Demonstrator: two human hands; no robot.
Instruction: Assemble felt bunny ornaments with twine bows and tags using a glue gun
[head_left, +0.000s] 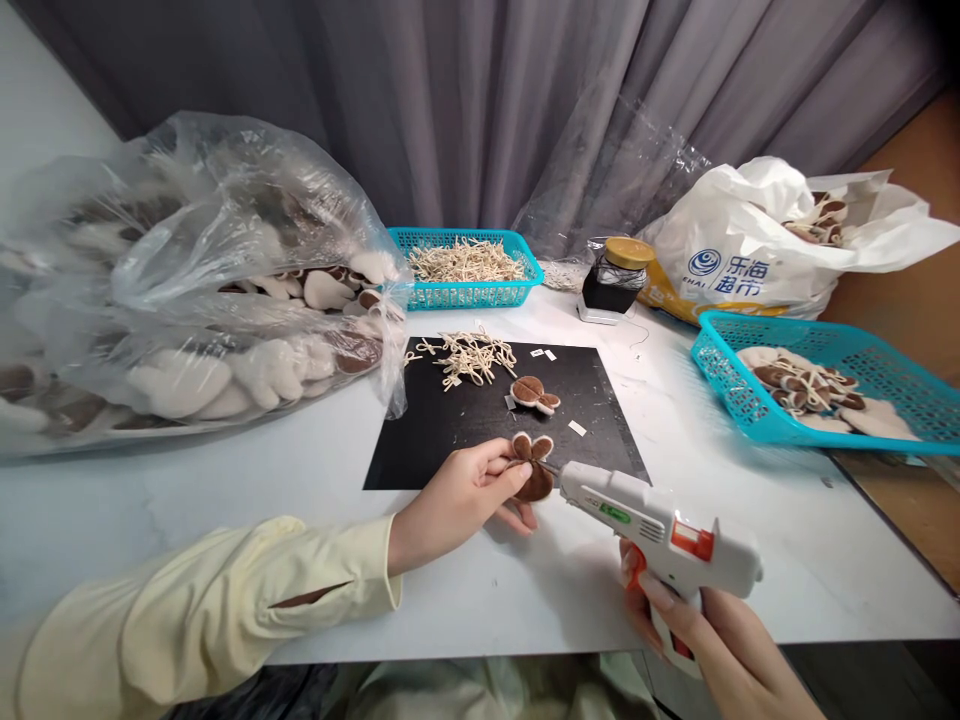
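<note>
Between the thumb and fingers of my left hand [476,485] is a brown felt piece with cream edges and two ear-like lobes [537,484]. My right hand [697,630] grips a white hot glue gun [645,520] with an orange trigger. The gun's nozzle points left and meets the felt piece near the base of its lobes; whether it touches cannot be made out. A second brown felt piece [534,394] lies on the black mat [420,440] just beyond, with a pile of cream cord loops [472,357] behind it.
A large clear bag [225,250] of felt pieces fills the left. At the back stand a blue basket [465,292] of cord loops and a dark jar [611,280] with a gold lid. A white bag [720,250] and another blue basket [757,415] are on the right.
</note>
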